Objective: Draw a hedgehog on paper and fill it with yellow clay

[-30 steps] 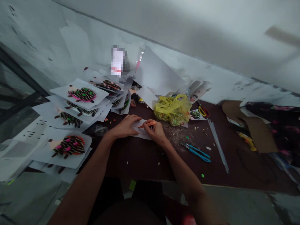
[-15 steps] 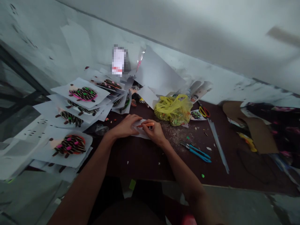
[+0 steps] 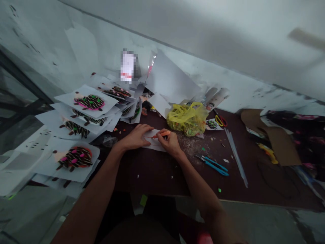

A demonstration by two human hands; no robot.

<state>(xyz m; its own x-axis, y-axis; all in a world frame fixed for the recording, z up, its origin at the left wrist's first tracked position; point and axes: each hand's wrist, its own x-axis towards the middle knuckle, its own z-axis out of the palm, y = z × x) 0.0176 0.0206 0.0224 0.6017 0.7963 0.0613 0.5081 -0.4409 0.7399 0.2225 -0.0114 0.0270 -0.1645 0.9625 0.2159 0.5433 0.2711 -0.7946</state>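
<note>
A small sheet of white paper lies on the dark brown table between my hands, with a thin reddish curved line on it. My left hand rests at the paper's left side, fingers stretched out and holding nothing. Pinched in my right hand is an orange pen, its tip down at the paper. Just beyond the right hand sits a knotted yellow plastic bag with bits of coloured material inside.
Stacked paper sheets with hedgehog pictures crowd the left side. Blue-handled thread snips, clear sticks and scissors lie to the right. Brown cardboard is farther right. A phone, blurred out, leans by the wall.
My right hand and the pen have shifted slightly right, and more of the drawn line shows on the paper. The left hand stays in place.
</note>
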